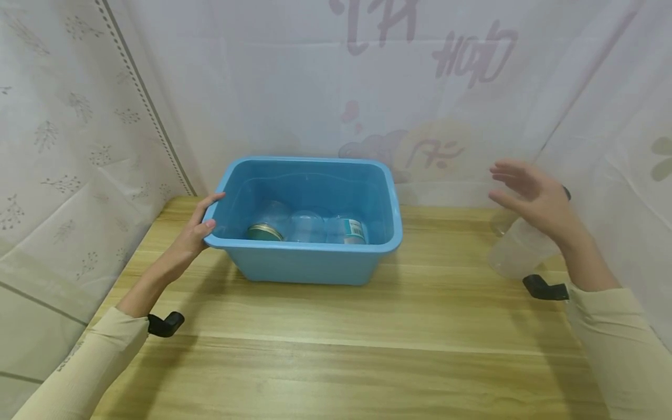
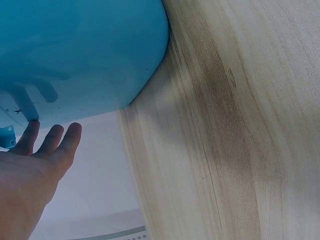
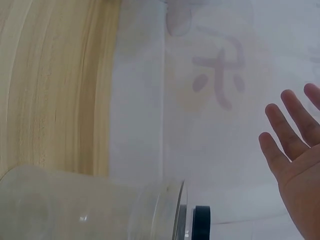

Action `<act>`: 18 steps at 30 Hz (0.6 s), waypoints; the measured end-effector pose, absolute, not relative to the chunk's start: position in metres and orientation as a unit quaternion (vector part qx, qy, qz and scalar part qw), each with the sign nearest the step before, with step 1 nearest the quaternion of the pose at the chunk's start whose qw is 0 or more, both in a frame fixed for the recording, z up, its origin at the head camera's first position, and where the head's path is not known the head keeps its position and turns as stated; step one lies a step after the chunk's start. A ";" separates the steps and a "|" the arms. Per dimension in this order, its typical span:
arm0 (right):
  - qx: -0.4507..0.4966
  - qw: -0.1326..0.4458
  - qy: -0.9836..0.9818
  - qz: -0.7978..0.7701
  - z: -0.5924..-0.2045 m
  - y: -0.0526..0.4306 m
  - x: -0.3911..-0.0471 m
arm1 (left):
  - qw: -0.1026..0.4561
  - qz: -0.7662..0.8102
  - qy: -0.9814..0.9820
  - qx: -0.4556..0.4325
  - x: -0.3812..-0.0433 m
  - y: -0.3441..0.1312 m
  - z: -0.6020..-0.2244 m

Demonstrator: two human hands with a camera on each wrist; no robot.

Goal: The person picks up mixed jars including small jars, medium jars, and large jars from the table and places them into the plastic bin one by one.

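At the left end of a light blue plastic tub (image 1: 304,262), my left hand (image 1: 191,233) holds the rim, thumb and a finger over the top. Three more fingers (image 2: 67,142) reach up below the rim in the left wrist view. Inside the tub lie several clear jars (image 1: 306,224), one with a green and gold lid (image 1: 265,232) and one bearing a label (image 1: 354,228). My right hand (image 1: 535,198) is raised with nothing in it, fingers spread. Below it stands a clear jar (image 1: 517,251), whose dark-topped lid (image 3: 201,222) shows in the right wrist view.
Another clear rounded object (image 1: 502,221) is partly hidden behind the right jar. The wooden table (image 1: 336,350) ends at a printed white curtain (image 1: 294,87) behind the tub. More patterned cloth (image 1: 63,116) hangs at the left. Black wrist mounts (image 1: 165,324) stick out from both sleeves.
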State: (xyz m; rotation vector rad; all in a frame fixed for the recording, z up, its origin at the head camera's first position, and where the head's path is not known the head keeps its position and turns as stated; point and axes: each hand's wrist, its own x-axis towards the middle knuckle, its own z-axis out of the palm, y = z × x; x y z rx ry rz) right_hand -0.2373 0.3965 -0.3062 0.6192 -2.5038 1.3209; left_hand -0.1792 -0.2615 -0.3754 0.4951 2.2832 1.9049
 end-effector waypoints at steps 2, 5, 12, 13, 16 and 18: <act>0.210 0.123 -0.854 0.461 -0.307 0.399 -0.236 | 0.062 0.630 0.756 0.163 -0.179 -0.261 -0.376; 0.206 0.127 -0.851 0.465 -0.308 0.404 -0.234 | 0.061 0.631 0.757 0.159 -0.179 -0.261 -0.375; 0.193 0.130 -0.850 0.472 -0.312 0.414 -0.229 | 0.062 0.637 0.753 0.154 -0.178 -0.260 -0.375; 0.194 0.130 -0.845 0.481 -0.313 0.415 -0.228 | 0.062 0.636 0.753 0.154 -0.178 -0.260 -0.375; 0.200 0.126 -0.826 0.512 -0.313 0.420 -0.227 | 0.061 0.633 0.756 0.155 -0.178 -0.260 -0.374; 0.208 0.126 -0.809 0.535 -0.313 0.423 -0.226 | 0.060 0.630 0.759 0.156 -0.178 -0.259 -0.374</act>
